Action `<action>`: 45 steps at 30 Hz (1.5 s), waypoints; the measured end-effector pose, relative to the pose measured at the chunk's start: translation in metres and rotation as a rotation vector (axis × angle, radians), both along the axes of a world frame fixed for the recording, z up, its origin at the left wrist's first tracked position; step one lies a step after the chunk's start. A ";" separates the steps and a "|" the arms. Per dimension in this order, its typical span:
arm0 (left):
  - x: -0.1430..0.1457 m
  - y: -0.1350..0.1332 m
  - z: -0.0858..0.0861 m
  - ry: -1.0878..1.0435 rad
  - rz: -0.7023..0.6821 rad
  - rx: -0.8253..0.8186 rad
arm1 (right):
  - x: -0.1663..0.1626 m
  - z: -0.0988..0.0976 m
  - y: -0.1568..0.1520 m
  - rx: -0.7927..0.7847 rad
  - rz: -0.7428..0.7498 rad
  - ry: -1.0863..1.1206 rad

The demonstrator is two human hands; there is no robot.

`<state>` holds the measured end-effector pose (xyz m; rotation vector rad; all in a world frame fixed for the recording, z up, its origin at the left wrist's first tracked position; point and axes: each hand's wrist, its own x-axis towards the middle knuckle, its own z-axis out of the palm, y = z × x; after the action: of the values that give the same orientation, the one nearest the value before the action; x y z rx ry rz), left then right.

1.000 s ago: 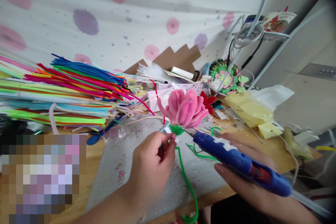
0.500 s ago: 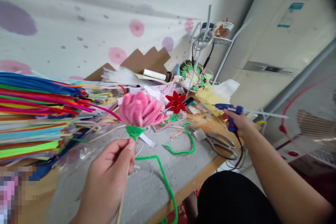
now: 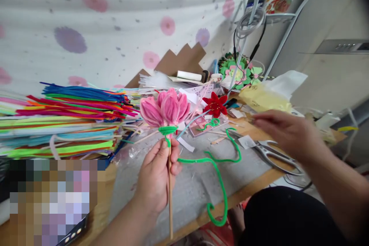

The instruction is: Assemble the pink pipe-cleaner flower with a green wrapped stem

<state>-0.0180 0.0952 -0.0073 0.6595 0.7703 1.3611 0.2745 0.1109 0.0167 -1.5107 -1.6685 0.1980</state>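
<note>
My left hand (image 3: 157, 171) is closed round the wooden stick (image 3: 170, 200) of a pink pipe-cleaner flower (image 3: 167, 109), held upright over the table. A green pipe cleaner (image 3: 220, 178) is wound under the petals. Its loose end runs out past my fingers to the right and curls at the tip. To the right, my right hand (image 3: 288, 132) hovers by the scissors (image 3: 278, 157), fingers stretched leftward and somewhat blurred, with no tool visible in it. A second green pipe cleaner (image 3: 238, 150) lies on the grey mat between the hands.
Bundles of coloured pipe cleaners (image 3: 77, 103) are piled at the left. Behind the mat (image 3: 129, 192) are a red flower (image 3: 215, 104), paper scraps and a yellow bag (image 3: 262, 98). A white rack (image 3: 281, 17) holding a paper bowl (image 3: 281, 0) stands at the back right.
The blue glue gun is no longer visible in my right hand. My left hand has turned the flower so the stick stands more upright. The camera view has shifted left.
</note>
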 end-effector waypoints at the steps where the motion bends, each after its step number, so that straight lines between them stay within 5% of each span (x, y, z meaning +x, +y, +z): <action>1: 0.001 -0.001 0.000 0.001 -0.005 0.010 | -0.030 0.001 -0.006 -0.033 0.224 -0.007; 4: 0.002 -0.002 -0.001 0.032 -0.009 0.053 | -0.108 -0.002 -0.017 -0.103 0.574 -0.050; 8: 0.001 -0.004 -0.002 0.153 0.009 0.127 | -0.148 -0.016 -0.013 -0.169 0.615 -0.019; 18: -0.004 0.005 -0.004 0.265 0.147 0.092 | -0.047 -0.014 0.035 -0.538 0.749 -0.609; 21: -0.005 0.005 -0.002 0.212 0.149 0.053 | -0.029 -0.015 0.043 -0.513 0.758 -0.665; 23: -0.005 0.006 -0.002 0.188 0.174 0.038 | -0.021 -0.011 0.055 -0.432 0.625 -0.675; 27: -0.006 0.011 -0.003 0.161 0.217 0.005 | -0.019 0.004 0.094 -0.313 0.353 -0.692; 32: -0.006 0.015 -0.007 0.172 0.213 -0.024 | -0.046 0.000 0.126 -0.486 0.394 -0.871; 38: -0.004 0.011 -0.009 0.179 0.165 -0.061 | -0.061 -0.027 0.110 -0.533 0.345 -0.998; 45: 0.000 0.007 -0.011 0.181 0.121 -0.070 | -0.052 -0.037 0.088 -0.420 0.509 -1.008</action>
<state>-0.0182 0.1021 -0.0187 0.6961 1.0123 1.3893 0.2230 0.1984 -0.0200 -1.5489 -2.9682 0.0427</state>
